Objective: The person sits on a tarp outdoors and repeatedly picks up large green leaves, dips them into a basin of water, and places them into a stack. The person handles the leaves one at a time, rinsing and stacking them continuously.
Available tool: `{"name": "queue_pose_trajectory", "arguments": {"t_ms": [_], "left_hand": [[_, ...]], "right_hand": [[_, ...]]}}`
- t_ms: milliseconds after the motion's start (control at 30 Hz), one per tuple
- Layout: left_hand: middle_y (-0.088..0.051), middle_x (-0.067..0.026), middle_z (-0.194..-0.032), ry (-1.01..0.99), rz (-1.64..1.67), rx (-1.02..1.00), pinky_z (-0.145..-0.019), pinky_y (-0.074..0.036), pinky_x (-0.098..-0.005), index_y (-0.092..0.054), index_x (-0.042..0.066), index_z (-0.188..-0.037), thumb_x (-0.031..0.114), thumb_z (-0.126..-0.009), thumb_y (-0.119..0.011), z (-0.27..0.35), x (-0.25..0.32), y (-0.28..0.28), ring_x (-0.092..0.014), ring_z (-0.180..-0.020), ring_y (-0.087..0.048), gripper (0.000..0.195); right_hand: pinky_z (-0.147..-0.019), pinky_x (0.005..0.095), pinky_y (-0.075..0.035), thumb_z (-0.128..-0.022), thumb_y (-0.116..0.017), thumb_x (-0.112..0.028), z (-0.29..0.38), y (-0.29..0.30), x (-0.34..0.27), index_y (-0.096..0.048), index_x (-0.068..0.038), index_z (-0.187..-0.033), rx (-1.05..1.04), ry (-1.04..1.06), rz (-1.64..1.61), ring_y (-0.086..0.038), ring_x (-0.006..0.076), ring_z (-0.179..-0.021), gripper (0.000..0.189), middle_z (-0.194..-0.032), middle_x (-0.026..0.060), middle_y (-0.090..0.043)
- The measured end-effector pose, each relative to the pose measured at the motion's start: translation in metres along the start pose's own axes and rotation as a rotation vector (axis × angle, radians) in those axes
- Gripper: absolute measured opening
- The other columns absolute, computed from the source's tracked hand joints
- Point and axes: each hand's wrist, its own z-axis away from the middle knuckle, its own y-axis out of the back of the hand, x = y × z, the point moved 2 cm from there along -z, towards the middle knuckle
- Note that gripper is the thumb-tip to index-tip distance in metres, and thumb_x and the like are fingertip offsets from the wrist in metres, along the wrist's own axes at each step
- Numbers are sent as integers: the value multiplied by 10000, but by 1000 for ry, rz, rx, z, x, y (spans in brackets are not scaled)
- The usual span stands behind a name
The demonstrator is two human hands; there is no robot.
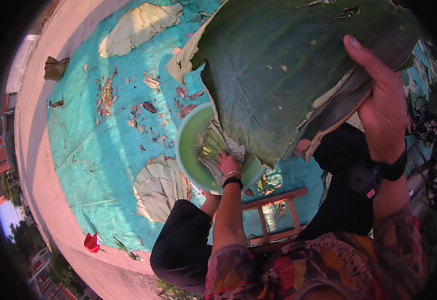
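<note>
A large green lotus leaf (271,75) with dry, torn edges spreads across the upper right, hiding part of the ground and basin. My right hand (381,88) grips its right side, thumb on top. A pale green plastic basin (183,150) stands between my feet on the tarp. Inside it, my left hand (228,163) holds a folded, wrinkled leaf (216,144); the fingertips are partly hidden. The basin's right part is covered by the big leaf. Dark bands circle both wrists.
A turquoise tarp (109,161) bears pale dried leaves (160,187) and brown scraps (149,107). Behind the basin, nearer my body, is a low wooden stool frame (265,221). A brown bag (56,68) and a red object (92,243) stand near the tarp's edge. Someone in patterned clothing (430,127) is at right.
</note>
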Motion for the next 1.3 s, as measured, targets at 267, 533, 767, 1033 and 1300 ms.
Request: {"name": "queue_pose_trajectory", "arguments": {"t_ms": [267,533,767,1033,1300], "left_hand": [[-366,-145,-1216,-51,149,22,-811,-456,-453,-642,-5,-723,141,-648,-638,-6,4,2,-378,-1097,-371,164],[-586,-183,-608,123,259,7,-653,-502,-411,-639,42,-696,181,-652,-603,-37,-47,58,-355,-564,-573,150],[-577,-92,-559,10,647,366,-524,-462,-288,-576,21,-647,125,-644,-625,-26,-97,202,-149,-493,-546,115],[-561,-57,-578,-314,503,553,-524,-448,-269,-554,38,-677,44,-670,-599,43,-31,330,-136,-501,-536,46],[-559,-92,-854,-542,7,-43,-648,-490,-406,-555,83,-751,81,-645,-597,105,46,174,-297,-874,-547,114]], "right_hand": [[-854,255,-423,-818,-584,-61,2,1,5,-597,5,-1038,-60,36,-85,-562,127,-959,230,-1027,49,-598],[-755,261,-467,-766,-641,-39,-12,13,2,-599,-4,-978,102,-180,-491,-587,131,-842,220,-925,37,-615],[-710,282,-480,-722,-680,-2,-21,26,14,-600,1,-965,224,-152,-579,-594,145,-793,256,-910,56,-620],[-690,310,-496,-689,-692,28,-25,33,22,-612,14,-942,225,-130,-690,-612,175,-765,266,-901,83,-637],[-619,301,-501,-647,-714,33,-30,37,25,-614,51,-830,290,-87,-720,-618,181,-676,209,-808,111,-638]]}}
